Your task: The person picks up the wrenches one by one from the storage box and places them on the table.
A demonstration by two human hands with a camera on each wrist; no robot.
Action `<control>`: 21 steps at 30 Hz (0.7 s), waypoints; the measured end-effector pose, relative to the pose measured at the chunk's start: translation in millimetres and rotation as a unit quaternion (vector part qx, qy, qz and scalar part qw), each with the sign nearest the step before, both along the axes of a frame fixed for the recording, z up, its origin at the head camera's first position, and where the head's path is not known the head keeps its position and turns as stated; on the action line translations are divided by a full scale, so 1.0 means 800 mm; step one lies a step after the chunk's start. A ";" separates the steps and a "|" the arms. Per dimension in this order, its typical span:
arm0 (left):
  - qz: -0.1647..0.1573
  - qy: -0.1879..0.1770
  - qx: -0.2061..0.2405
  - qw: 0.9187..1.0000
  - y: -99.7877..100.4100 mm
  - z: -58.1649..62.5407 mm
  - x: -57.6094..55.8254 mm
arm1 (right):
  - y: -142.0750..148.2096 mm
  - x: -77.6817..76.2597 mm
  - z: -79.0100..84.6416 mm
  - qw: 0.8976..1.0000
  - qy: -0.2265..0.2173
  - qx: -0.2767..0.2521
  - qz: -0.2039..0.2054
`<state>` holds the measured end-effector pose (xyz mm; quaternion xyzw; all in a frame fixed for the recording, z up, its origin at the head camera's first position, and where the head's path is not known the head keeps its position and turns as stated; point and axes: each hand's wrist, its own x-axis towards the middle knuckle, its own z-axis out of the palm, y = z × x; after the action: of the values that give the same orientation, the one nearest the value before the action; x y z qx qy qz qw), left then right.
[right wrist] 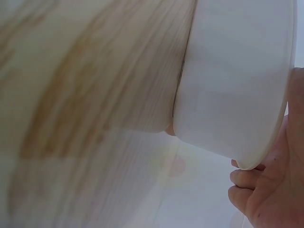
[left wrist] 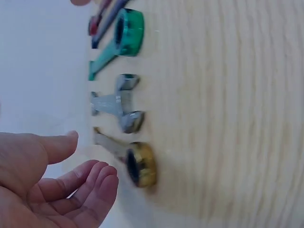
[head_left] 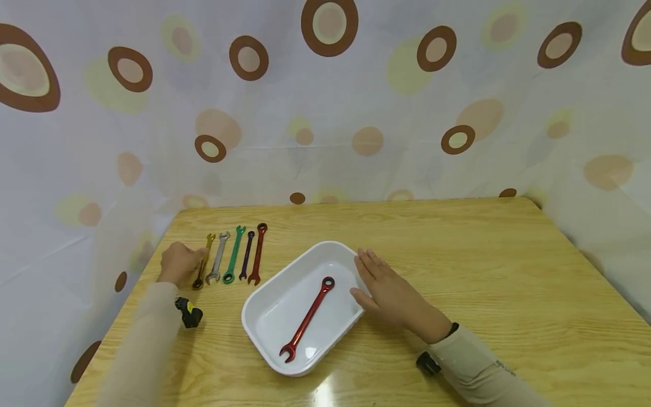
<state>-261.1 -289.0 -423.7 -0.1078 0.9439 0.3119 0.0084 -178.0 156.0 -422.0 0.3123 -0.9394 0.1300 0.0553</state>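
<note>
At the left of the head view, my left hand (head_left: 179, 262) is beside a gold wrench (head_left: 203, 265), the leftmost in a row on the table. The left wrist view has the thumb and fingers of my left hand (left wrist: 66, 185) apart, with a small gap before the gold ring end (left wrist: 148, 166). My right hand (head_left: 389, 294) rests against the right rim of a white tray (head_left: 264, 328), fingers straight and the thumb over the inside. A red wrench (head_left: 308, 322) lies in the tray, its open end toward me.
Right of the gold wrench lie a silver wrench (head_left: 218, 257), a green wrench (head_left: 234, 254), a purple wrench (head_left: 247, 255) and another red wrench (head_left: 258, 254). They sit on a wooden table (head_left: 498, 271), with a patterned cloth (head_left: 325, 102) behind it.
</note>
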 end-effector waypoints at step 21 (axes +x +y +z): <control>-0.233 -0.019 0.109 0.966 0.166 0.076 0.089 | -0.002 -0.001 -0.002 1.000 -0.002 0.002 0.001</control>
<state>-189.8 -155.8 -363.1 0.1108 0.9031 0.3999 0.1105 -178.6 154.5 -424.0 0.3128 -0.9396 0.1287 0.0522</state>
